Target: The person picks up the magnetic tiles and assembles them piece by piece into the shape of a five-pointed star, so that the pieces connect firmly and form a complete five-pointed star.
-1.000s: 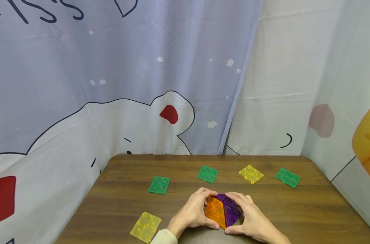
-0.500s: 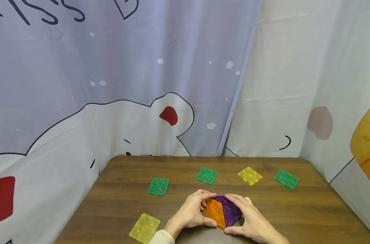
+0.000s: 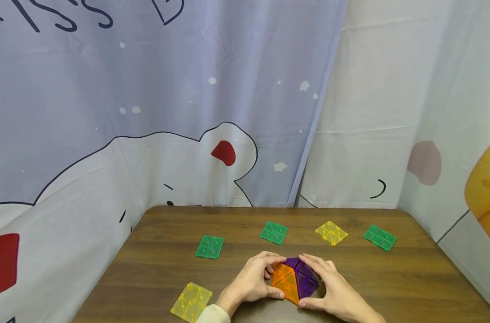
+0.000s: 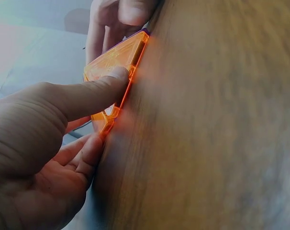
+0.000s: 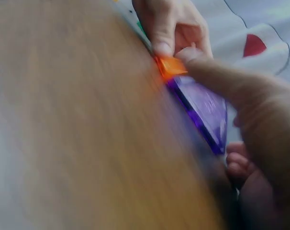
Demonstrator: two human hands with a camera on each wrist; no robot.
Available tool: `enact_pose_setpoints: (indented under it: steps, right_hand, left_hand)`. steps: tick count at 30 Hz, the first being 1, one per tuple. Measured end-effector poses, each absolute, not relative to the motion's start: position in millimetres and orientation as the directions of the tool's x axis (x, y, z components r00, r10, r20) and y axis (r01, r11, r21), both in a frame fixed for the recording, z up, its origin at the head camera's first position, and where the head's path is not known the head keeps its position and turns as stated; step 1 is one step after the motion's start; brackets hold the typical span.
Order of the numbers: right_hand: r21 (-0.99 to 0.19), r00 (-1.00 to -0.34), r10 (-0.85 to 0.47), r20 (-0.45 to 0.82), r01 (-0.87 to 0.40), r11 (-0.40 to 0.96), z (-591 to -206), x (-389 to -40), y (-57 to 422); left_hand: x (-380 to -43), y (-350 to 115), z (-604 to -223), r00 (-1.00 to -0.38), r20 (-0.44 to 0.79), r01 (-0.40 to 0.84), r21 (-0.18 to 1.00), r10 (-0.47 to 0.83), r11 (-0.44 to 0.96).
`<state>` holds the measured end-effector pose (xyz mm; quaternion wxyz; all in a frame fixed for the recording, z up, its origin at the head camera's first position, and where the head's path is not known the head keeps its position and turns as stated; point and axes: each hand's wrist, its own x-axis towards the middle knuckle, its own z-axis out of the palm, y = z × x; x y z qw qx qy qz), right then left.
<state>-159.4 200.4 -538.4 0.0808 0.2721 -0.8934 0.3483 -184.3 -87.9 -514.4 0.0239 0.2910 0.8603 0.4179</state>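
Translucent orange magnetic tiles (image 3: 287, 287) and purple magnetic tiles (image 3: 306, 280) are joined along their edges into a low, peaked shape on the table. My left hand (image 3: 253, 278) grips the orange side, its thumb on the front face and its fingertips at the back. On the purple side my right hand (image 3: 331, 287) holds the shape, thumb at the front corner and index finger at the rear edge. The left wrist view shows the left thumb pressed on a sloping orange triangle (image 4: 114, 60). A purple triangle (image 5: 205, 105) leans upward beneath the right hand in the right wrist view.
Behind the hands, green square tiles (image 3: 274, 233) and a yellow square tile (image 3: 331, 233) lie flat and spaced apart. Another yellow tile (image 3: 191, 302) lies front left, near the left sleeve (image 3: 213, 314). A printed curtain (image 3: 212, 103) hangs behind the wooden table (image 3: 156, 269).
The left thumb has slid slightly left along the front of the orange tiles. Both hands stay around the shape, and the loose tiles have not moved.
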Motion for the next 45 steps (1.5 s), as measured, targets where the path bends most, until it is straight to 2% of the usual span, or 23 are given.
enact_pose_setpoints:
  steps: [6,15,22,26,33,39,45]
  right_hand:
    - [-0.729,-0.885,-0.297,0.359,-0.464,0.503,-540,-171,224]
    - [-0.721,-0.897,-0.053,0.439,-0.387,0.575,-535,-185,285]
    - [-0.72,-0.935,0.106,0.339,-0.185,0.669,-535,-196,340]
    - [-0.707,-0.934,0.162,0.318,-0.12,0.698,-536,-202,369]
    - [-0.657,-0.939,0.16,0.306,-0.086,0.749,-537,-212,402]
    - [-0.608,-0.967,0.109,0.228,-0.054,0.792,-532,-218,403]
    - [-0.529,-0.96,0.08,0.267,-0.077,0.845,-536,-221,400]
  left_hand:
    - [-184,-88,-515,-0.833,0.191,0.473,0.732,0.519,0.49]
    - [-185,-89,-514,-0.832,0.19,0.47,0.741,0.52,0.481]
    - [-185,-91,-516,-0.824,0.2,0.484,0.735,0.531,0.474]
    - [-186,-90,-516,-0.826,0.193,0.479,0.737,0.53,0.478]
    - [-185,-90,-517,-0.827,0.182,0.469,0.743,0.531,0.477]
    - [-185,-91,-517,-0.822,0.197,0.48,0.744,0.534,0.464]
    - [-185,-90,-516,-0.827,0.192,0.474,0.744,0.528,0.472]
